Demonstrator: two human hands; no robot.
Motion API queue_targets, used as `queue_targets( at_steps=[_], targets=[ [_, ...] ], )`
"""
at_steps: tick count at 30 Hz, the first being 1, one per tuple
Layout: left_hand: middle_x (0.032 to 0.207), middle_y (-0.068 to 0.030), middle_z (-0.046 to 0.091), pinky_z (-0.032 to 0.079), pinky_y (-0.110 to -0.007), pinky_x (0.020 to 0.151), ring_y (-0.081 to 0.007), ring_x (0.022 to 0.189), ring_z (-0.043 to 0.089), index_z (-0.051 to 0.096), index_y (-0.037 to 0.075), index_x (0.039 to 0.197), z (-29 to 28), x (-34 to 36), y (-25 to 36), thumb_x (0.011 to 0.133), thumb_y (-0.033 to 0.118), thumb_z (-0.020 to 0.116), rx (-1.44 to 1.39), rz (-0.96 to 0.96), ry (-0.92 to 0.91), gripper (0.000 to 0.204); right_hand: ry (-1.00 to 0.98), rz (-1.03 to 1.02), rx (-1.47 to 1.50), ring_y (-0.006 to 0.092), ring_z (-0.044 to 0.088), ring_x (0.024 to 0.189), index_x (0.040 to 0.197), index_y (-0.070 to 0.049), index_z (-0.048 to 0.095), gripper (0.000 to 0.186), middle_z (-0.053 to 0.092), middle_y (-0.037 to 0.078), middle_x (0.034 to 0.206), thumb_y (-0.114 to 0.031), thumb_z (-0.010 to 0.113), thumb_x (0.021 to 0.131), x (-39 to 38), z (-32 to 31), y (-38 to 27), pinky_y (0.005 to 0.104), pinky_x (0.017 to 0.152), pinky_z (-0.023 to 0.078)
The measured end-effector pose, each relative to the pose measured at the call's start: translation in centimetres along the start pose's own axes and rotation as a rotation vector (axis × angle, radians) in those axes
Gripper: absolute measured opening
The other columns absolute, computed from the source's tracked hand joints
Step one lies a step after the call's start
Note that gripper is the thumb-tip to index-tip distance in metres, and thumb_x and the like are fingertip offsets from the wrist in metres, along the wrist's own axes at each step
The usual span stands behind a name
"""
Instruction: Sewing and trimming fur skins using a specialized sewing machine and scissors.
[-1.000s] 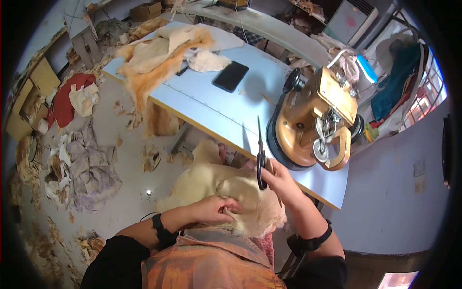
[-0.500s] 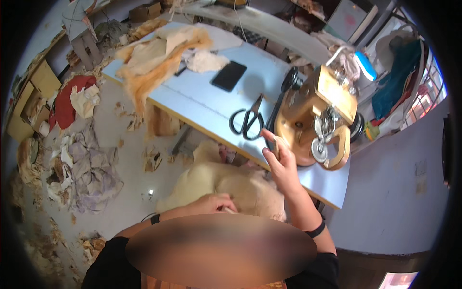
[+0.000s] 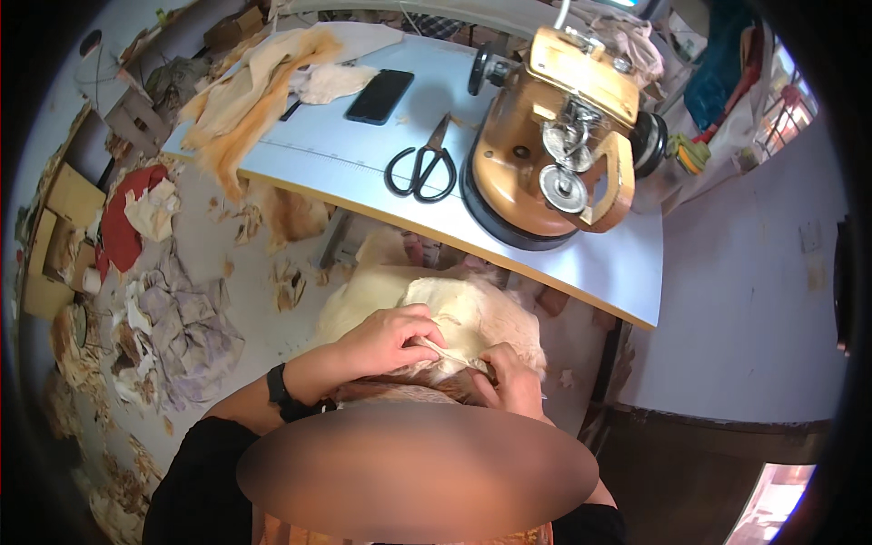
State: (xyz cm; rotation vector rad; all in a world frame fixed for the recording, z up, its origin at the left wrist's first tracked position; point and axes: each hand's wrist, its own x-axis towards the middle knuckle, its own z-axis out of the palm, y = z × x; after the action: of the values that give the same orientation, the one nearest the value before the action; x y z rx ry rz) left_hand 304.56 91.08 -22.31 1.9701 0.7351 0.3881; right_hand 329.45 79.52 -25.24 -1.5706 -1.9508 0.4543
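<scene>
A cream-coloured fur pelt (image 3: pixel 451 307) lies over my lap below the table's front edge, skin side partly up. My left hand (image 3: pixel 397 341) pinches a folded edge of it with thumb and fingers. Just to the right, my right hand (image 3: pixel 514 379) is closed on the same edge, its fingers bent inward. Between the two hands the edge runs as a narrow raised fold. Black-handled scissors (image 3: pixel 423 171) lie on the table, apart from both hands. Beside them stands a tan fur sewing machine (image 3: pixel 521 168) with metal discs. The lower part of the pelt is hidden.
The blue-white table (image 3: pixel 309 173) has a yellowish front edge. On it rest a dark phone (image 3: pixel 380 96) and orange-edged pelts (image 3: pixel 245 109). Scraps and crumpled cloth (image 3: pixel 186 327) litter the floor at left. Another person (image 3: pixel 98 73) is at the far left.
My right hand has come down from beside the scissors to the pelt, and the scissors now lie flat on the table. Both hands are together on the pelt's edge. The view has shifted.
</scene>
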Motion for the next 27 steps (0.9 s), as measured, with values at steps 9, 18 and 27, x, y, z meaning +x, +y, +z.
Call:
queue_targets(
  at_steps=[9,18,27],
  targets=[
    [0.091,-0.0062,0.061,0.05,-0.033,0.069,-0.0216,0.077,0.062,0.08,0.008,0.105,-3.2,5.1,4.1,0.088,0.012,0.081,0.188,0.258,0.147,0.018,0.011,0.093,0.092,0.0332,0.07,0.081,0.111,-0.012,0.069,0.025,0.071,0.011,0.098,-0.021,0.078,0.09,4.0,-7.0,0.0,0.0401,0.068,0.055],
    [0.088,-0.008,0.06,0.055,-0.038,0.069,-0.0259,0.076,0.066,0.076,0.006,0.098,-7.5,13.9,7.5,0.089,0.015,0.079,0.407,0.394,0.344,0.013,0.198,0.101,0.224,0.0307,0.065,0.074,0.103,-0.001,0.077,0.019,0.064,0.016,0.086,-0.009,0.079,0.086,12.8,-12.0,5.0,0.0372,0.066,0.05],
    [0.082,-0.0053,0.058,0.047,-0.033,0.06,-0.0191,0.067,0.058,0.079,0.008,0.098,-11.2,16.8,9.2,0.081,0.007,0.085,0.381,0.495,0.5,0.017,0.354,-0.044,0.268,0.0212,0.069,0.08,0.104,0.0,0.078,0.018,0.068,0.01,0.093,0.004,0.077,0.087,17.6,-14.4,2.6,0.0326,0.071,0.055]
  ],
)
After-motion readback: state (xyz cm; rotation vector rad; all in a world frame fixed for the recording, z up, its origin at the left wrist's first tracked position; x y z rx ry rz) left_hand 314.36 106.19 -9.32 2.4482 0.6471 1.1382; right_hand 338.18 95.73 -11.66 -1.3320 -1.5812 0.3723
